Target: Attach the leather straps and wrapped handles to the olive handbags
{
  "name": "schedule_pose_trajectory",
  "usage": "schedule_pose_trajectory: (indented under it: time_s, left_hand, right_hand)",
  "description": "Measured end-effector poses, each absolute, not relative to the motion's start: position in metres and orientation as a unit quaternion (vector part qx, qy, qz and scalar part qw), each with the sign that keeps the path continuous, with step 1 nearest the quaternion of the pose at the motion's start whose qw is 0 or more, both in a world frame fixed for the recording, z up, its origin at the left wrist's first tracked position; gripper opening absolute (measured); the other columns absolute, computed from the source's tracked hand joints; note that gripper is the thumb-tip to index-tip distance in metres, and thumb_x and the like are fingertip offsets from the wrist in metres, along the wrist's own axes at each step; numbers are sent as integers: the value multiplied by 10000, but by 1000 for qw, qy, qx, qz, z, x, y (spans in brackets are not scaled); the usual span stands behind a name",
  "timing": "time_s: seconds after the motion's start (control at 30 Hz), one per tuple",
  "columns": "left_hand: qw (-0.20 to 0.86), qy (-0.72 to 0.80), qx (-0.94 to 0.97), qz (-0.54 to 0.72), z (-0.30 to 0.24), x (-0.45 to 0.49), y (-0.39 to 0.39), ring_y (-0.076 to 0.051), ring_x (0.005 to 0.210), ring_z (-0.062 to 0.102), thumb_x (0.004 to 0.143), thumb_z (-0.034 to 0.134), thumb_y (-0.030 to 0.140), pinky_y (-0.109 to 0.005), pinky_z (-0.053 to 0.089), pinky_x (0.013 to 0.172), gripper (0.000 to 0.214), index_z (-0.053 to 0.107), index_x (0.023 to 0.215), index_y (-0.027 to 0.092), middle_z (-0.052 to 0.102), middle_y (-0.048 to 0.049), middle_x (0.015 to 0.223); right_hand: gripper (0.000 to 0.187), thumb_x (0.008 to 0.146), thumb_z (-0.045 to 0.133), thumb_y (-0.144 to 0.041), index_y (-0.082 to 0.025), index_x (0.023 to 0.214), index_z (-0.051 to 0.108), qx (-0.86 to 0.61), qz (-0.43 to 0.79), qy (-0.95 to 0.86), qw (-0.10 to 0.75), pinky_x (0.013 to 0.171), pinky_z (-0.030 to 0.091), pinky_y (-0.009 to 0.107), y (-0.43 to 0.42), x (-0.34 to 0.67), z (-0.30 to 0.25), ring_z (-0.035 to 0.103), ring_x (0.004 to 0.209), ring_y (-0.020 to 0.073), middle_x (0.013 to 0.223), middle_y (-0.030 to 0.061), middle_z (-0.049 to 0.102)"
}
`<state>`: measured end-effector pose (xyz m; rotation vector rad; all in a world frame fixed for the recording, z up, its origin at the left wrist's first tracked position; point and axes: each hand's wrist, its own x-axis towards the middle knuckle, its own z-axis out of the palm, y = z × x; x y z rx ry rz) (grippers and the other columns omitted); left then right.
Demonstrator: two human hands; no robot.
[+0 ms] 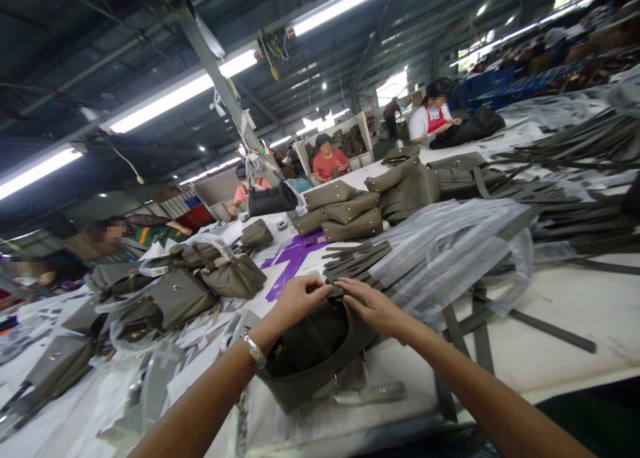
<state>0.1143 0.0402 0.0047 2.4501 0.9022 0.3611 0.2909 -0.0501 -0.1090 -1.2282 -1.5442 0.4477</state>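
An olive-grey leather handbag (310,358) lies open on the white table (575,311) in front of me. My left hand (297,298), with a silver watch at the wrist, curls its fingers over the bag's far rim. My right hand (373,305) pinches the same rim just to the right. Both hands meet at a small dark strap end on the rim. A pile of dark straps (355,258) lies just beyond the hands.
Finished olive bags (345,211) are stacked at the table's middle, more bags (180,291) lie at left. Clear plastic sheeting (450,251) and loose straps (575,158) cover the right side. Several seated people (330,158) work along the far edge. Purple tape (290,261) marks the tabletop.
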Motion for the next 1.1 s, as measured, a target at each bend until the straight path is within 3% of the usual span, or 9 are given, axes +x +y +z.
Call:
schedule_pose_trajectory:
  time_s: [0.23,0.5,0.87,1.1]
  left_hand:
    - [259,335,902,85,1,111,47,-176,720,595,835,588,497,-258,396,659,367,742,801,166,690,-5,726]
    - [255,350,898,82,3,110,44,-155,672,548,828,557,482,-250,372,619,384,716,738,145,642,1,665]
    - [185,359,908,112,8,111,18,-165,685,571,791,597,378,-262,363,638,241,702,735,168,675,-8,686]
    - [181,366,904,128,5,104,6,-165,685,588,827,585,415,-261,373,635,281,704,749,173,685,-12,708]
  right_hand:
    - [357,898,602,-346,-259,1235,679,-498,193,-658,531,1104,413,447,-41,294,-109,557,1264,249,1316,77,644]
    - [211,802,738,-285,-238,1008,744,-492,169,-634,572,1087,417,445,-40,289,-100,574,1221,252,1223,78,688]
    - [201,832,708,-256,-229,1032,708,-509,95,-578,630,1046,456,425,-69,256,-101,592,1164,247,1159,89,681]
    - [200,845,693,-252,-239,1045,693,-501,139,-581,626,1016,467,380,-74,254,-101,610,1122,226,1147,69,678]
